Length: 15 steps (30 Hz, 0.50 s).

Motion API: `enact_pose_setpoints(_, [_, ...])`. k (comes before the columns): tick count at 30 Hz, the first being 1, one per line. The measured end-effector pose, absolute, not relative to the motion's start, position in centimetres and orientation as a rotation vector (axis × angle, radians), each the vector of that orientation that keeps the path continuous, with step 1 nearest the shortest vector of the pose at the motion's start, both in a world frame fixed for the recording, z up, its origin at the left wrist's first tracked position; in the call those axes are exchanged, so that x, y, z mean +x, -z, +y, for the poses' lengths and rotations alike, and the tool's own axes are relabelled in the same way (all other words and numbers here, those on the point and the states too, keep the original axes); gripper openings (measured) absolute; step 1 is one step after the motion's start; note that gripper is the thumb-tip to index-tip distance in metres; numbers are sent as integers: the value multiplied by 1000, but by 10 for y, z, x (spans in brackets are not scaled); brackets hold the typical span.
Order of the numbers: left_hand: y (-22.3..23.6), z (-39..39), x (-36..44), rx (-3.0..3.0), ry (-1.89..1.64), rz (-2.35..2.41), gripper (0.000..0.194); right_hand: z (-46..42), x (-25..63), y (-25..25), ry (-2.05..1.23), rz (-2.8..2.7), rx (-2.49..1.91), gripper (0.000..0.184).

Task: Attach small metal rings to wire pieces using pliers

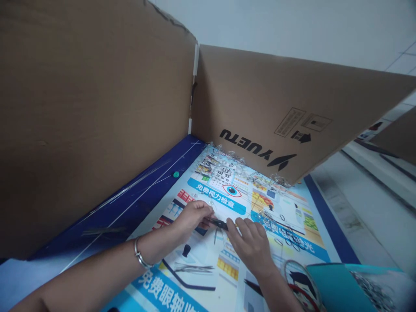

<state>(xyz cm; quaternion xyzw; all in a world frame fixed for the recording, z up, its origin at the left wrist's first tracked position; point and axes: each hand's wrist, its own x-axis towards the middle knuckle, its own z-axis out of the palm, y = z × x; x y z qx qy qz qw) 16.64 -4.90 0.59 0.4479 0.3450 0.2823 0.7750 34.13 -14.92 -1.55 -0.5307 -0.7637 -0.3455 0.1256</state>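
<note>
My left hand and my right hand meet over a printed poster that covers the table. Both pinch a small dark, thin piece held between their fingertips; it looks like an eyeglass part, but I cannot make it out for sure. A silver bracelet sits on my left wrist. Thin metal wires lie on the poster just below the hands. Clear plastic pieces are heaped along the foot of the cardboard wall.
Tall brown cardboard walls stand on the left and at the back. A teal tray with small metal parts lies at the bottom right. More small dark rings are scattered right of my hands. A green pin rests on the blue strip.
</note>
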Motion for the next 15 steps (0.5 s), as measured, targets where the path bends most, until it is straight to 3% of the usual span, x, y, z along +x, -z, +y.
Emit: enact_pose_setpoints(15, [1, -48, 167, 906, -594, 750, 19, -149, 344, 22, 1001, -2255, -1524, 33])
